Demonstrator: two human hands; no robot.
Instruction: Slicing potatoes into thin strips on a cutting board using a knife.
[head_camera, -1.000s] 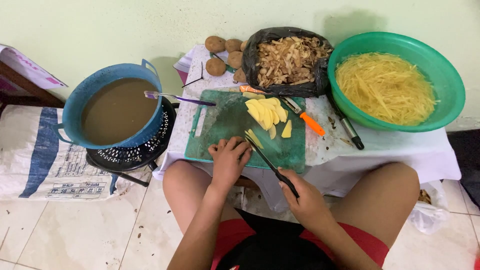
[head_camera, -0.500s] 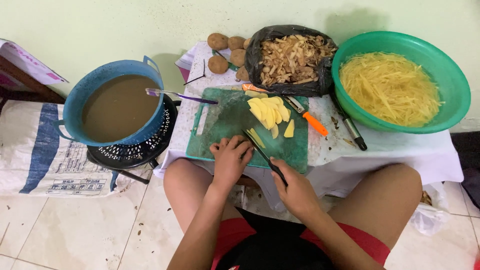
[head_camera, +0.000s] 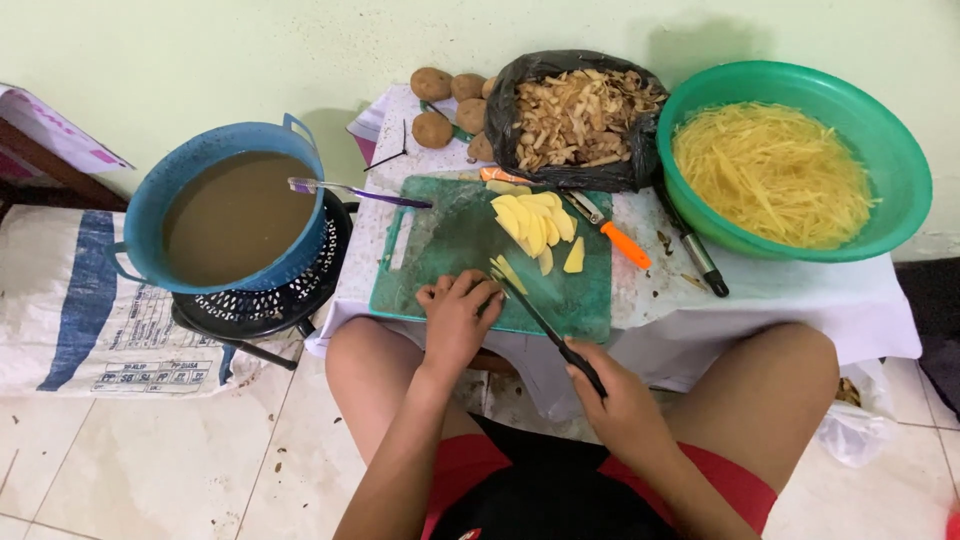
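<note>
far left there's a white sack with blue stripe on the tiled floor, then a blue tub of brown murky water sitting on a black perforated basket, with a purple-handled utensil lying across its rim. next comes the green cutting board on the cloth-covered tabletop. left hand is curled down at the board's near edge, fingers pressing on a potato piece i can barely see. right hand is clenched round the black handle of a knife, blade tip right beside the left fingers and some potato strips. a fan of potato slices lies mid-board. behind: whole potatoes, a black bag of peels, an orange-handled peeler, and a green bowl of shredded potato in water.
</note>
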